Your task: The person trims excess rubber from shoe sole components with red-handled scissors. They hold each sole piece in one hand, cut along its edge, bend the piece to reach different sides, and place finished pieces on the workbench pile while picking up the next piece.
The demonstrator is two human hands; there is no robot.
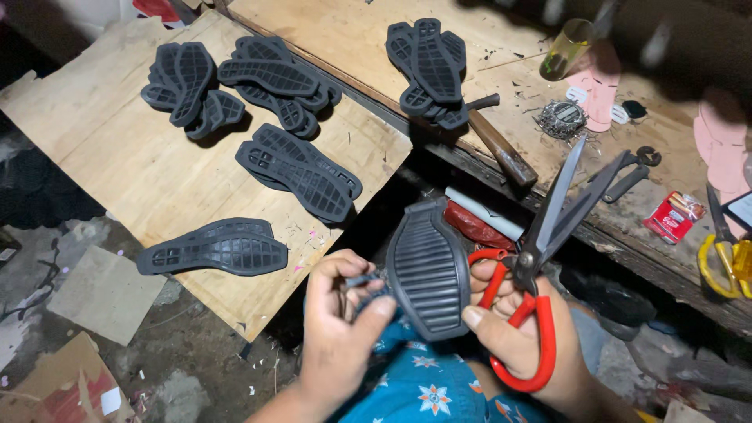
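Observation:
My left hand (341, 329) grips the lower end of a black rubber shoe sole (429, 266) with a ribbed tread, held upright over my lap. My right hand (521, 337) steadies the sole's right edge with its thumb while its fingers pass through the red handles of a large pair of scissors (540, 258). The scissor blades point up and to the right, slightly apart, away from the sole.
Several black soles lie in piles on a plywood board (157, 180) at left, and more on the wooden workbench (352, 31) behind. The bench also carries a hammer (501, 145), a small glass (565, 48), pliers (630, 168), yellow-handled scissors (724, 254) and a red packet (672, 217).

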